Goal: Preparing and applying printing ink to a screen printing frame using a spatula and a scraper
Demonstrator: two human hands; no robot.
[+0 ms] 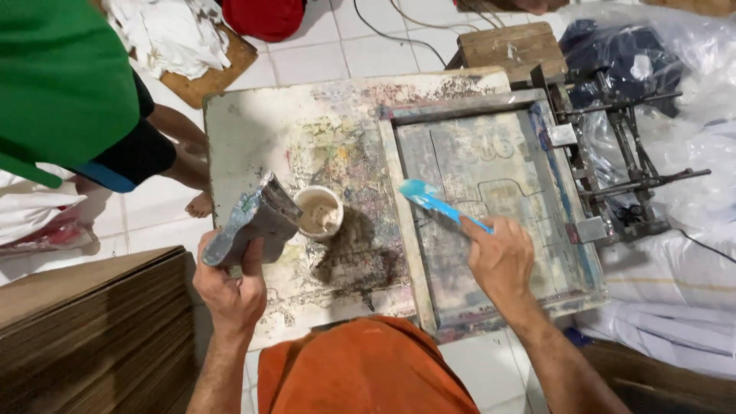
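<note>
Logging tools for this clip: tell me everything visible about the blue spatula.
The blue spatula is a slim, flat tool, plastic by its look, bright light blue with a broader rounded blade and a narrow handle. It lies slanted, blade up-left, handle down-right. The right hand grips the handle end. The blade sits over the left part of the framed printing screen; whether it touches the mesh cannot be told. A pale smear shows on the blade.

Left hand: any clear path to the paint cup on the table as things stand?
Probably not yet. The left hand is full, gripping a paint-smeared squeegee. The cup stands open just right of it on the table with nothing between, so only the occupied grip stands in the way.
</note>
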